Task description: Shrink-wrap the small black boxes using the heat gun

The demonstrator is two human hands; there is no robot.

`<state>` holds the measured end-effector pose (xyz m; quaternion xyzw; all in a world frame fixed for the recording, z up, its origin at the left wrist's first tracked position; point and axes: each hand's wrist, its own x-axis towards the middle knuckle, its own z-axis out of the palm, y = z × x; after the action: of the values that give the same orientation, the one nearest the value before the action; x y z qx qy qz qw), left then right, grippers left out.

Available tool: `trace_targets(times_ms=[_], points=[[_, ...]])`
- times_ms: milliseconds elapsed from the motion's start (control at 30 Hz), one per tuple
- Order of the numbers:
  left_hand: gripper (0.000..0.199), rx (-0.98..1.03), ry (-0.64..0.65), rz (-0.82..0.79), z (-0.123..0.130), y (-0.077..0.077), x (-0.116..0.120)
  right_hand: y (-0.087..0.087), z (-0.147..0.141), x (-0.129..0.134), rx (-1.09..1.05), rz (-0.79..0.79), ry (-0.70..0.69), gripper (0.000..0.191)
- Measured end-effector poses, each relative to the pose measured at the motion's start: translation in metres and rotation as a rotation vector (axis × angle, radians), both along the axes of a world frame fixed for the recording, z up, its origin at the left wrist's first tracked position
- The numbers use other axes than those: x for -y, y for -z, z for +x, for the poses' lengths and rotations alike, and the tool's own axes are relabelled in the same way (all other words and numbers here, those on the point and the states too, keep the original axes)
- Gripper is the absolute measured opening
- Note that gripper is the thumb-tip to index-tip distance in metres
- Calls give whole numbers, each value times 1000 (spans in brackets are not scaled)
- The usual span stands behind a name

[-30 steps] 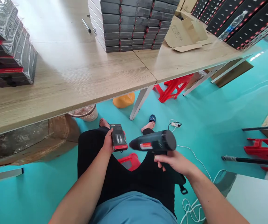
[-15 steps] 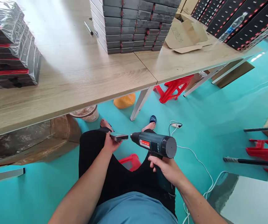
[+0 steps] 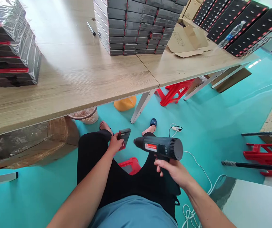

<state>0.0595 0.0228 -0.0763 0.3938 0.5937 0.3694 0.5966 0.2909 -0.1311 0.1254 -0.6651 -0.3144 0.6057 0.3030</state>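
In my right hand (image 3: pixel 170 169) is a dark heat gun (image 3: pixel 158 147), gripped by its handle, with the nozzle aimed left. A small flat dark box (image 3: pixel 125 136) with a red lower edge is held in my left hand (image 3: pixel 116 143), tilted up, its face turned partly towards the nozzle. A short gap separates box and nozzle; they do not touch. Both hands are over my lap, below the table's front edge. My left fingers are wrapped round the box's left side and partly hidden behind it.
A wooden table (image 3: pixel 83 85) crosses in front, bearing a tall stack of dark boxes (image 3: pixel 136 34), film-wrapped boxes (image 3: pixel 10 63), a pen (image 3: pixel 91 28) and opened cardboard (image 3: pixel 185 39). Beneath are a waste basket (image 3: pixel 88 116) and a red stool (image 3: pixel 174 91). A white cable (image 3: pixel 199 164) lies on the floor at right.
The box has been turned in my left hand, from lying nearly flat to standing tilted with another face showing. The heat gun has shifted slightly right in view.
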Motion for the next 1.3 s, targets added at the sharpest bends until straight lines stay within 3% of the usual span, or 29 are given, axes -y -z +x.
trace_targets(times_ms=[100,200,300,433,600,767,933,1133,1300], points=[[31,-174,202,165,3,1,4,-1,-12,-5,-69,50,-129,31],[35,-276,274,262,2,1,7,-2,-18,-19,-13,111,-97,29],[40,-307,296,302,-1,2,7,-6,-12,-33,77,71,-27,26],[36,-290,307,333,-2,4,5,-12,-6,-37,-60,42,-108,24],[42,-287,314,345,0,4,4,-12,-7,-36,8,61,-17,26],[41,-258,304,376,1,4,4,-12,-6,-39,-95,55,-59,24],[40,-207,221,250,1,-5,3,-10,10,-38,-23,14,9,25],[33,72,125,8,2,-12,1,-10,26,-32,-48,6,130,33],[32,99,147,-37,2,-9,2,-8,21,-32,-122,29,69,34]])
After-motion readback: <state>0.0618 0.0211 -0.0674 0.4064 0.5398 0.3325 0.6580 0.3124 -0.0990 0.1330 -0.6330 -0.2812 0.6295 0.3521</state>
